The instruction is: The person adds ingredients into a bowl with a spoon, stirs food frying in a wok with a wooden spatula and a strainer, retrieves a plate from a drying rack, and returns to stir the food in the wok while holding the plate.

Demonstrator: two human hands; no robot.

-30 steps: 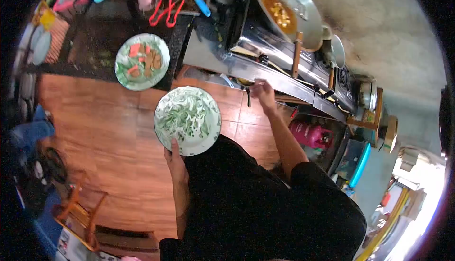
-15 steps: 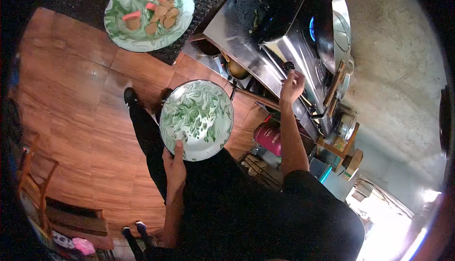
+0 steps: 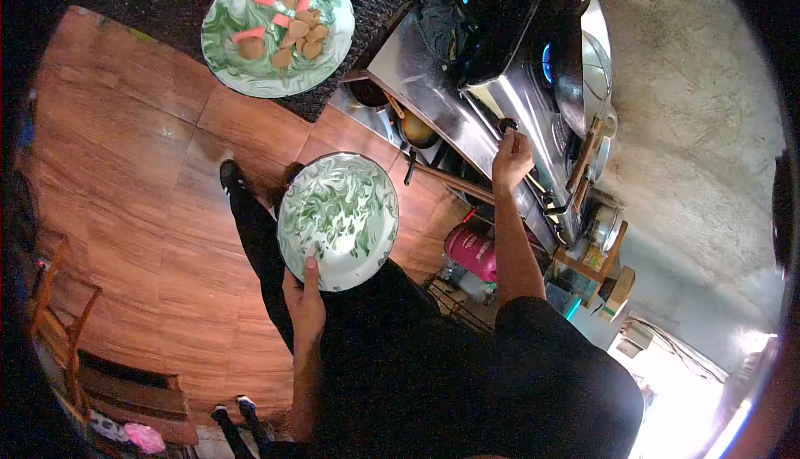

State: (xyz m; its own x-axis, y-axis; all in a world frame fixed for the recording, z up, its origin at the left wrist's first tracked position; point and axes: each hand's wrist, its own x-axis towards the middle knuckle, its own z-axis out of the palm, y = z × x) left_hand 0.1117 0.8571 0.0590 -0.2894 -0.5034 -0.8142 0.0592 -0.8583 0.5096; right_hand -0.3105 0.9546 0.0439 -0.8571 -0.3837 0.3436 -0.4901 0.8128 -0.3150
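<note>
My left hand (image 3: 306, 305) grips the near rim of a green-and-white marbled plate (image 3: 337, 213), its thumb lying on the upper face. No food shows on this plate, which is held in front of my body above the floor. Over at the gas stove (image 3: 521, 96), my right hand (image 3: 512, 163) has its fingers closed around a black stove knob (image 3: 507, 125) on the front panel. A blue flame (image 3: 547, 65) burns beneath a dark wok (image 3: 572, 84) near the wall.
A second marbled plate (image 3: 225, 63) bears pink strips and brown round slices, on a dark surface at the top. Pans (image 3: 417, 131) sit below the counter. A pink container (image 3: 472, 252) stands beneath my right arm. Another person's shoes (image 3: 246, 405) and a wooden chair (image 3: 71, 317) are lower left.
The view has shifted slightly. The held plate has moved slightly down and left in view. My right hand's fingers look more closed at the knob; the flame stays lit.
</note>
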